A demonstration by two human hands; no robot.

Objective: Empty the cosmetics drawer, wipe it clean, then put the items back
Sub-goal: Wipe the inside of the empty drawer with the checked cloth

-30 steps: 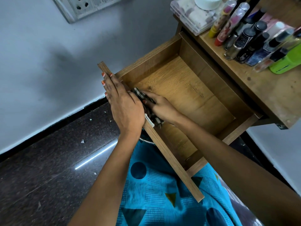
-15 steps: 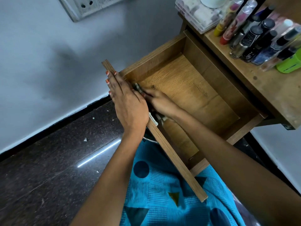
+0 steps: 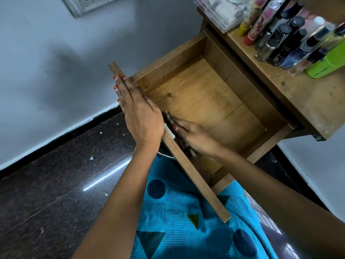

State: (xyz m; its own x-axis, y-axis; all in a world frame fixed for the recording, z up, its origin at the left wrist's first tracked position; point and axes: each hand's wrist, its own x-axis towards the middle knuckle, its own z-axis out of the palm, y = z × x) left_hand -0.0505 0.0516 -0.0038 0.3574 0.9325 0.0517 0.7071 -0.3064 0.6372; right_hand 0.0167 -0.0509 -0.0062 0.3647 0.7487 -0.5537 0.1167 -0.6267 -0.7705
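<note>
The wooden drawer (image 3: 214, 101) is pulled out, and its floor is bare. My left hand (image 3: 140, 113) lies flat on the outside of the drawer's front panel (image 3: 196, 184), fingers straight and pointing toward the far corner. Inside the drawer, my right hand (image 3: 194, 135) presses a dark patterned cloth (image 3: 168, 116) against the inner face of that panel with extended fingers. Most of the cloth is hidden under the hand. Several cosmetic bottles and tubes (image 3: 280, 42) stand on the table top (image 3: 308, 101) above the drawer.
A clear plastic box (image 3: 218, 10) and a bright green container (image 3: 328, 64) also sit on the table top. A wall socket (image 3: 87, 2) is on the grey wall at upper left. Dark stone floor (image 3: 56, 184) lies to the left; blue patterned fabric (image 3: 186, 221) covers my lap.
My right hand has slid the cloth along the inside of the front panel, away from the far corner and toward me. My left hand stays flat on the panel.
</note>
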